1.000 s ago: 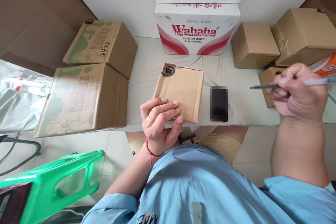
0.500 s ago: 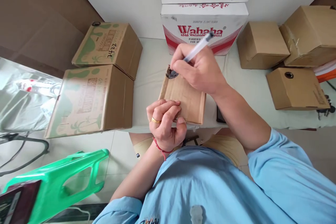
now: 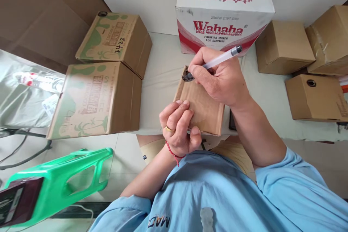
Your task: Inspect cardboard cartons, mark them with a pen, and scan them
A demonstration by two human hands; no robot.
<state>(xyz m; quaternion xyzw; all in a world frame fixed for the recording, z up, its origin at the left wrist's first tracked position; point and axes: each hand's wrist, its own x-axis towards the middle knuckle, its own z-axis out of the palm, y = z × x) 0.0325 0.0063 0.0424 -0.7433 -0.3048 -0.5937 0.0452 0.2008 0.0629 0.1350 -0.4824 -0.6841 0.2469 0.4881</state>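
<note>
Close in, a blue shirt (image 3: 217,188) fills the bottom, with a green stool (image 3: 57,175) off to the left. Just beyond, the left hand (image 3: 179,128) grips the near left corner of a small cardboard box (image 3: 205,107), fingers on top, thumb at the near edge. The box sits at the near edge of a cloth-covered table (image 3: 159,79). Over its far part, the right hand (image 3: 223,78) pinches a pen (image 3: 221,58) slanting down toward a dark-rimmed hole (image 3: 187,75); whether the tip touches, I cannot tell. Farther back stands a white Wahaha carton (image 3: 223,21).
</note>
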